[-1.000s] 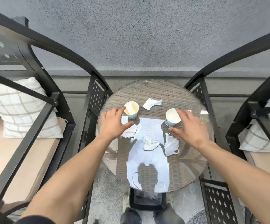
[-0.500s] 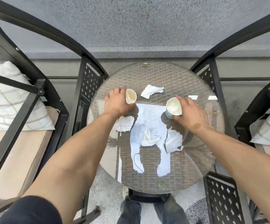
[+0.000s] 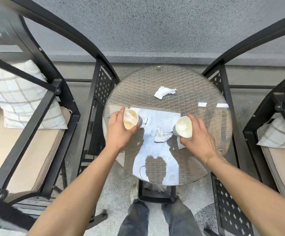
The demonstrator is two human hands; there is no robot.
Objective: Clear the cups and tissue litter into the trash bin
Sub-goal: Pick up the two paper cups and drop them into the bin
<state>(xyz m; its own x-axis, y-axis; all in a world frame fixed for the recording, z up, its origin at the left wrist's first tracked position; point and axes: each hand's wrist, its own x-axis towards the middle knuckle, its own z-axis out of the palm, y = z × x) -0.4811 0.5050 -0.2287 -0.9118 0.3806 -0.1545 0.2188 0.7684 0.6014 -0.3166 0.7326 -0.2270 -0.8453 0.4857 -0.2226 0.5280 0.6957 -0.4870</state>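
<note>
My left hand (image 3: 119,132) grips a paper cup (image 3: 130,119), lifted and tilted over the left side of the round glass-topped table (image 3: 211,92). A second paper cup (image 3: 183,127) is gripped by my right hand (image 3: 198,138) over the table's right side. A crumpled white tissue (image 3: 161,137) lies between the two cups. Another torn tissue (image 3: 164,92) lies farther back. One tissue piece (image 3: 180,144) shows partly under my right hand, and a scrap (image 3: 144,122) peeks out beside the left cup. A black bin (image 3: 156,193) sits under the table's near edge.
Black metal chairs stand on both sides, the left one (image 3: 41,103) and the right one (image 3: 264,106), each with a checked cushion. A grey wall (image 3: 155,28) runs behind the table. My legs (image 3: 155,218) stand at the near side.
Both hands closed round the cups, lifted them off the glass and drew them toward me. The tissue by the left cup is now mostly hidden behind it.
</note>
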